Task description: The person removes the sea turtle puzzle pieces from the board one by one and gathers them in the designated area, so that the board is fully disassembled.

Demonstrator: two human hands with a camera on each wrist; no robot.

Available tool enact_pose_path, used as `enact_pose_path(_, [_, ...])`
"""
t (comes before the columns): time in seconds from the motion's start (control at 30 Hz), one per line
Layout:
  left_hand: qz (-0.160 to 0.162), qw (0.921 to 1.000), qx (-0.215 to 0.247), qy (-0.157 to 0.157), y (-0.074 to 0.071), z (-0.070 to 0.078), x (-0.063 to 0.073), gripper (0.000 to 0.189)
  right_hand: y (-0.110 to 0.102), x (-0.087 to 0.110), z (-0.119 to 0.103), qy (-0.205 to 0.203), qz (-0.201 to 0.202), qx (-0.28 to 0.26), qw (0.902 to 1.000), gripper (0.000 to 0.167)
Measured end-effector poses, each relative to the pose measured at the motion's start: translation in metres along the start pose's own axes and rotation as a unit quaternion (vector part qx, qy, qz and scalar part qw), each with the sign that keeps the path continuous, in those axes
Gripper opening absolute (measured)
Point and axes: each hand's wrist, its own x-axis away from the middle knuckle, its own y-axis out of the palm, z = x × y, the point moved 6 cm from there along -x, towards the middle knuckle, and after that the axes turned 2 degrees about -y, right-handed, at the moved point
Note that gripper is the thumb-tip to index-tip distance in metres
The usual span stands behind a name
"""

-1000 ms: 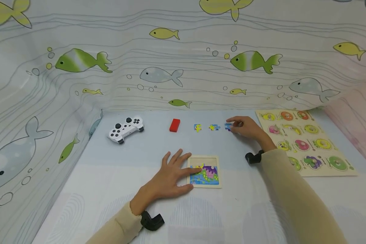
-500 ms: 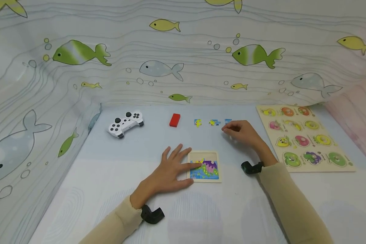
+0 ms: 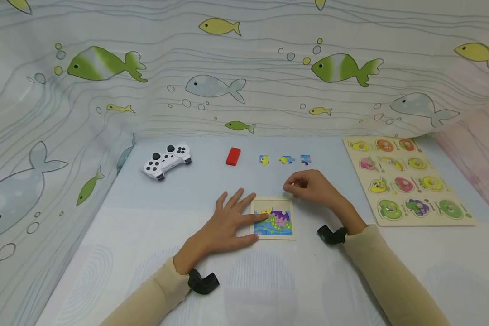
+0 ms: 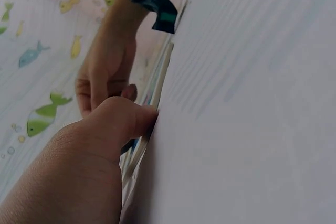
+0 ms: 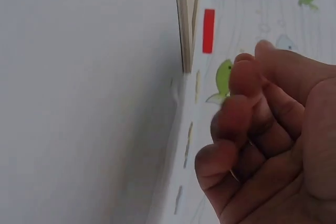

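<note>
My left hand rests spread at the left side of a small wooden jigsaw puzzle tray. Its index finger lies over the blue and purple picture, while the thumb touches the lower left of the rim. The upper strip of the tray shows bare wood. Just above the tray's right corner is my right hand, fingers curled and thumb against the index finger. In the right wrist view no piece shows between those fingers. Behind it lie three puzzle pieces in a row: yellow, yellow and blue, and blue.
A red block lies left of the loose pieces. Farther left is a white game controller. On the right lies a large wooden fruit puzzle board, near the right forearm. A fish-patterned curtain rises behind the table.
My right hand has left the blue piece, which stays on the table, and has moved back and left toward the tray. The left hand keeps its place. The head view has tilted slightly down.
</note>
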Motion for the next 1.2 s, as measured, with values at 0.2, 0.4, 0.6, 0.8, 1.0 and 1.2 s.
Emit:
enact_pose_path(0.2, [0.015,0.9998,0.011,0.004,-0.001,0.000,0.000,0.050,0.019,0.007,-0.024,-0.077,-0.056,0.040,0.9947,0.012])
enact_pose_path(0.4, [0.014,0.9993,0.034,0.000,0.001,0.000,-0.001,0.044,0.034,0.012,-0.040,-0.091,-0.097,0.093,0.9867,0.019])
enact_pose_path(0.6, [0.013,0.9989,0.044,-0.007,-0.001,-0.002,-0.001,0.040,0.047,0.015,-0.052,-0.118,-0.125,0.130,0.9765,0.023])
enact_pose_path(0.8, [0.013,0.9988,0.046,-0.010,-0.002,-0.003,-0.001,0.037,0.052,0.017,-0.056,-0.140,-0.134,0.138,0.9712,0.028])
enact_pose_path(1.0, [0.020,0.9984,0.052,-0.009,-0.003,-0.004,-0.002,0.033,0.051,0.018,-0.055,-0.151,-0.134,0.126,0.9712,0.029])
enact_pose_path(1.2, [0.017,0.9973,0.069,-0.019,-0.003,-0.004,-0.002,0.031,0.053,0.016,-0.050,-0.142,-0.142,0.126,0.9716,0.030])
